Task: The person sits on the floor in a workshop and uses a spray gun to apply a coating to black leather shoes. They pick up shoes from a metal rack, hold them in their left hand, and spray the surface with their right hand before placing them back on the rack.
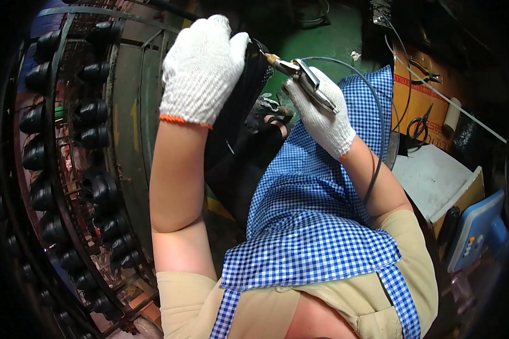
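Beside the curved metal rack (56,169) of black shoes (96,189) at your left, your blue checked apron (311,214) spreads below. Your gloved left hand (201,70) is wrapped around a black shoe upper (240,113) raised before you. Your gloved right hand (322,116) is closed around a metal air nozzle (300,76), its brass tip touching the upper.

Rows of black shoes (90,113) are sitting on a curved metal rack (59,141) at the left. Scissors (418,127) and pliers (427,73) are lying on an orange box (415,101), beside a white sheet (430,178) and a blue panel (478,229).
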The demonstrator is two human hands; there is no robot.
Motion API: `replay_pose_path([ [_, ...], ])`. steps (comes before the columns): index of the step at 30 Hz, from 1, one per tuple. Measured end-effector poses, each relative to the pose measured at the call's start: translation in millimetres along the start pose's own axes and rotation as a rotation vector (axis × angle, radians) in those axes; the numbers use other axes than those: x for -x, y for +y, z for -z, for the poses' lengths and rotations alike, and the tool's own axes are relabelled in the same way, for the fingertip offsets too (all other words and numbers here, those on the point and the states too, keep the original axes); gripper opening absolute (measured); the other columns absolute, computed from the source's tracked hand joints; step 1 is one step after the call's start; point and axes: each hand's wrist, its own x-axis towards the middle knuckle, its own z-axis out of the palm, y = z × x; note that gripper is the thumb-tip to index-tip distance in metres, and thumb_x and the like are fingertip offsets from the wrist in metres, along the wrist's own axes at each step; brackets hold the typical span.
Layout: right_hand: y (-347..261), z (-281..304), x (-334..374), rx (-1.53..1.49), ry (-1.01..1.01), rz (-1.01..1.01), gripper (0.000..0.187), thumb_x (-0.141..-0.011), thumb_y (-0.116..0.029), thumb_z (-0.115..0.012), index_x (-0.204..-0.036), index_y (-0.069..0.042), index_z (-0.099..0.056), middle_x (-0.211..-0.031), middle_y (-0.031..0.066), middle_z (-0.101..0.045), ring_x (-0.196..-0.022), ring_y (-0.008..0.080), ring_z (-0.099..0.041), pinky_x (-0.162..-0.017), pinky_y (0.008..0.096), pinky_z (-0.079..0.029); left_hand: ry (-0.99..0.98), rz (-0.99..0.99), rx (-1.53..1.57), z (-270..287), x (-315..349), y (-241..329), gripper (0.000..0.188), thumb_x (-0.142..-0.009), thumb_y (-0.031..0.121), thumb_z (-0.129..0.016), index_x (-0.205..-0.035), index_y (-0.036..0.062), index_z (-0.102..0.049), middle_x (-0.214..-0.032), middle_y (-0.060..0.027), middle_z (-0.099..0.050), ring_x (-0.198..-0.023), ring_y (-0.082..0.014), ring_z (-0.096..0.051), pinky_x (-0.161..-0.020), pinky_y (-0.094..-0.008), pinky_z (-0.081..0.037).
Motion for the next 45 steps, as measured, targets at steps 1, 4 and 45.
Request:
replay_pose_path([
  [1, 5.1, -3.9, -5.3, 0.119, 0.015, 0.111, 0.016, -0.098, -0.014, -0.070, -0.108, -0.001, -0.068, -0.086, 0.0132, -0.062, -0.071, 0.0280, -0.066, -0.063, 0.0360, -0.053, -0.025, 0.017, -0.006, 1.7, -2.1, -3.5, 0.040, -0.098, 0.039, -0.065, -0.101, -0.0005, -0.069, -0.101, -0.0229, -0.071, -0.098, -0.0410, -0.069, -0.085, -0.0485, -0.054],
  [4, 1.0, -13.3, -4.1, 0.046, 0.012, 0.018, 0.015, -0.097, -0.013, -0.070, -0.105, -0.001, -0.069, -0.086, 0.0147, -0.062, -0.077, 0.0334, -0.065, -0.068, 0.0396, -0.052, -0.065, 0.074, -0.043, 6.5, -4.1, -10.3, 0.046, -0.098, 0.045, -0.063, -0.103, -0.0008, -0.069, -0.102, -0.0230, -0.072, -0.099, -0.0415, -0.069, -0.085, -0.0493, -0.054],
  [45, -48.3, 67.2, 79.0, 0.224, -0.567, -0.118, 0.017, -0.089, -0.022, -0.076, -0.090, -0.006, -0.070, -0.088, 0.0111, -0.064, -0.076, 0.0279, -0.067, -0.067, 0.0375, -0.056, -0.142, -0.360, 0.353, 32.7, 146.1, 8.8, 0.048, -0.061, 0.006, -0.087, -0.106, 0.0119, -0.073, -0.108, -0.0055, -0.069, -0.116, -0.0328, -0.065, -0.103, -0.0508, -0.051],
])
